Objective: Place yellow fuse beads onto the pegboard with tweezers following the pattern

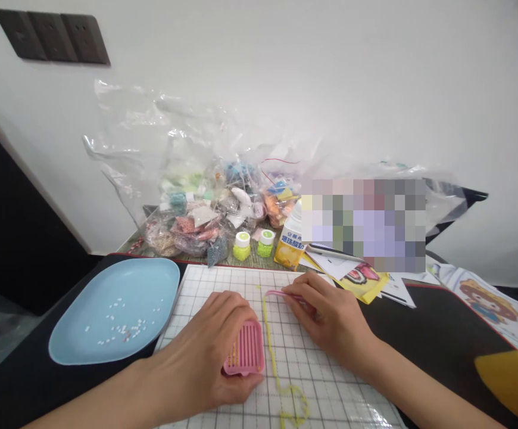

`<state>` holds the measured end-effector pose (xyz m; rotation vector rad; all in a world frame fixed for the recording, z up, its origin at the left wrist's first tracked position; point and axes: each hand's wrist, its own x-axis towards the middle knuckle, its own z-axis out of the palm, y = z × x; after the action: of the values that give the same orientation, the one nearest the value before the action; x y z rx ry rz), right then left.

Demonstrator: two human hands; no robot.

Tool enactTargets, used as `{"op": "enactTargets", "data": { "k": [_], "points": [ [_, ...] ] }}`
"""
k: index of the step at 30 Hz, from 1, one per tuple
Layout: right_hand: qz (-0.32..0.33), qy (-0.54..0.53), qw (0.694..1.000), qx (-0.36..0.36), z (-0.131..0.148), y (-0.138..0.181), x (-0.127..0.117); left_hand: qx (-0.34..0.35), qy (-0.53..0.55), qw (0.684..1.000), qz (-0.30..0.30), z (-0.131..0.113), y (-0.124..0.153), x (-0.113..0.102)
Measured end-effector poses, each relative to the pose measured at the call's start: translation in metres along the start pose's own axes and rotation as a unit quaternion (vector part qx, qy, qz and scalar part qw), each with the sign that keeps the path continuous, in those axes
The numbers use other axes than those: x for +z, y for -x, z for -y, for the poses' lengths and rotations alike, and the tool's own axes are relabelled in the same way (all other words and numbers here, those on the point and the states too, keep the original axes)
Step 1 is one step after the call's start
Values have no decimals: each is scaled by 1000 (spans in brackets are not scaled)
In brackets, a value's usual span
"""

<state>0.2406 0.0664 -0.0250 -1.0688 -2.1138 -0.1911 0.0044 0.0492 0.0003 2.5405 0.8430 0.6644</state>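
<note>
My left hand point(223, 351) is closed around a small pink grooved tray point(250, 348), tilted up above the gridded white board point(330, 375). Tiny yellowish beads sit in some of its grooves, mostly on the left. Between the fingers of my right hand point(325, 313) is a thin pink tool with a bent tip point(277, 292); its rear part is hidden by the hand. The tip is close to the upper end of a yellow-green line of tiny beads point(271, 345). That line runs down the board and curls into a loop near the bottom edge.
On the left lies a light blue plate point(152, 280) with scattered small white beads. Behind the board stand two small bead jars point(242, 245), a yogurt carton point(289, 247) and clear bags of coloured beads point(196, 226). Papers point(393, 292) and a yellow object point(513, 378) are at right.
</note>
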Motion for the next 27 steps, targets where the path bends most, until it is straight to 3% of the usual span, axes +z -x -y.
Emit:
{"op": "enactTargets", "data": {
  "k": [27],
  "points": [
    [-4, 7, 1000, -16, -1, 1, 2, 3, -1, 1000, -9, 1, 3, 2]
  ]
}}
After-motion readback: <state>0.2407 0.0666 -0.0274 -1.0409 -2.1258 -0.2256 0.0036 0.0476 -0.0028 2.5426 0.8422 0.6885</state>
